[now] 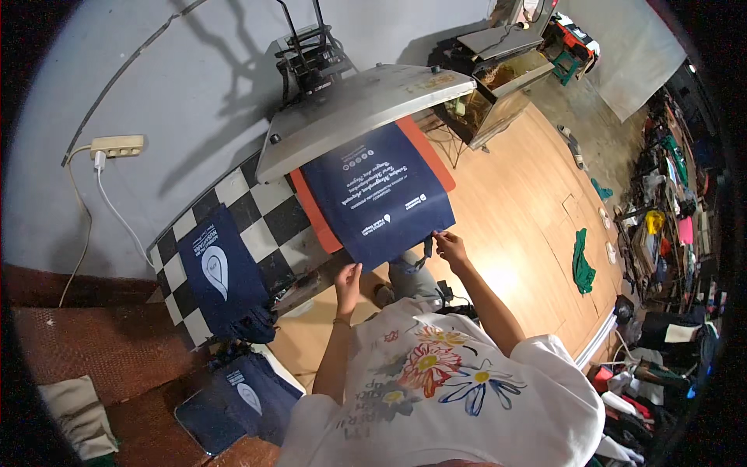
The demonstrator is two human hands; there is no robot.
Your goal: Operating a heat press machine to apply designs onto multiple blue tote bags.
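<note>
A navy printed fabric bag (385,192) lies over the orange pad (318,213) of a heat press. The raised grey metal platen (373,111) hangs above its far part and hides the far edge. My left hand (348,286) pinches the near left corner of the bag between thumb and fingertips. At the near right corner, my right hand (451,251) grips the edge, where a dark strap (428,248) dangles. White writing and small logos cover the upper face, upside down from where I stand.
Left of the press, a stack of navy printed bags (224,268) rests on a checkered tabletop (268,225). More navy bags (251,397) lie lower left. A power strip (117,146) hangs on the wall. On the floor at right are green cloth (582,262) and piled clutter (665,198).
</note>
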